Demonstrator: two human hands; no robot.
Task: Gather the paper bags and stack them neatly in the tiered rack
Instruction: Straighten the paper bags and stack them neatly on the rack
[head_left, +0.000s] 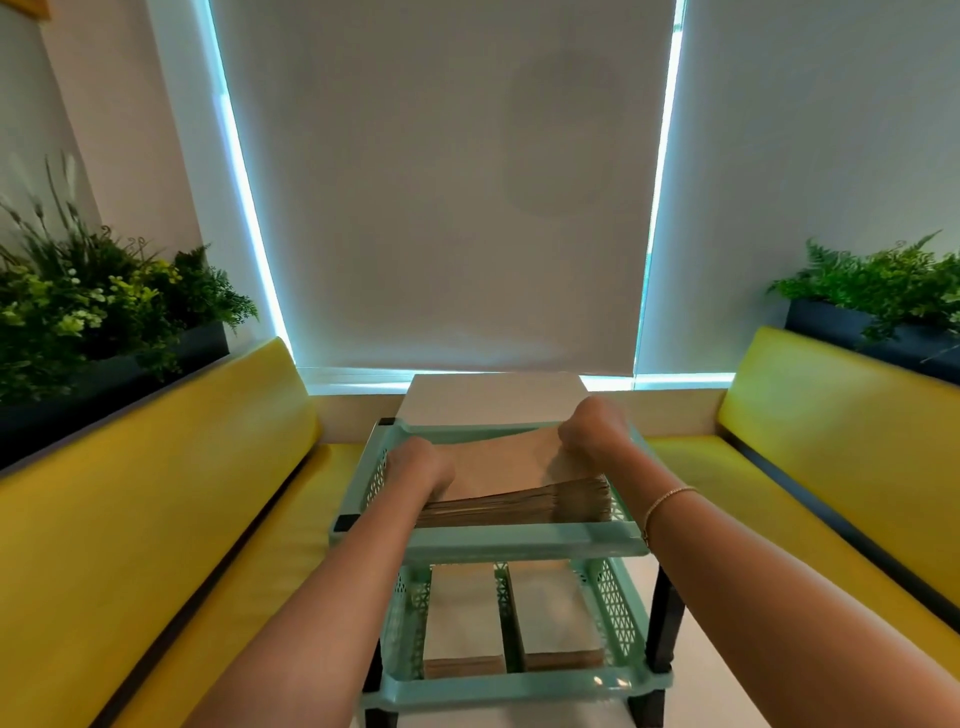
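I judge I'm seating the stack of paper bags (511, 480) in the top tray of the tiered rack (519, 540), left hand (420, 465) and right hand (592, 423) gripping its opposite ends, fingers hidden, so next comes squaring it flat before release.

The two-tier plastic rack (519, 540) was mint green, its side walls pierced in a lattice pattern, with black legs and black corner caps. The thick stack of flat paper bags (519, 488) on the top tier was plain kraft brown. The two smaller stacks of bags (462, 613) on the lower tier showed pale tops and brown edges. The padded bench seats (156, 493) on both sides were bright yellow with dark trim. The roller blind (441, 182) was pale grey, edged by cyan light. The leafy plants (93, 301) were green in dark planters. A thin gold-coloured bracelet (665, 501) circled the right wrist.
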